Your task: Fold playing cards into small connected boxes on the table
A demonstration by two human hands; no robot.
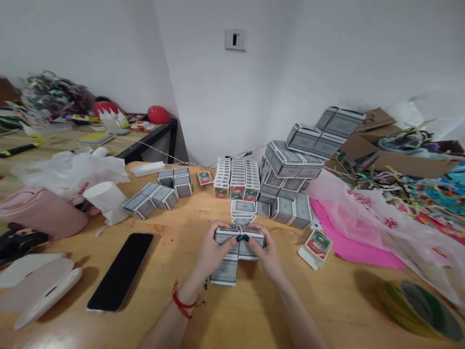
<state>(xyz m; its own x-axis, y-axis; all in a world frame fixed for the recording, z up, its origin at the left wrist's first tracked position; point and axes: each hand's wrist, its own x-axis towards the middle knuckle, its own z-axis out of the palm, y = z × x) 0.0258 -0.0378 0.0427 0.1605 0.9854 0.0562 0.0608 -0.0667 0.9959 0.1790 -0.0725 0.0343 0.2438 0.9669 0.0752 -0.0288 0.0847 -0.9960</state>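
Observation:
Both hands meet over a cluster of small grey patterned boxes [239, 242] joined together on the wooden table [254, 310]. My left hand [212, 252] grips the left side of the cluster, fingers curled over its top. My right hand [267, 252] grips the right side the same way, and the two thumbs touch in the middle. One box of the cluster [224, 272] sticks out toward me beneath my left hand. More joined boxes [244, 208] lie just beyond the hands.
A large stack of grey boxes [301, 160] and rows of small red-green boxes [238, 179] stand behind. A black phone [121, 270] lies at the left, with white cups [105, 198] and plastic bags. Pink paper [348, 242], a bag and coloured pipe cleaners fill the right.

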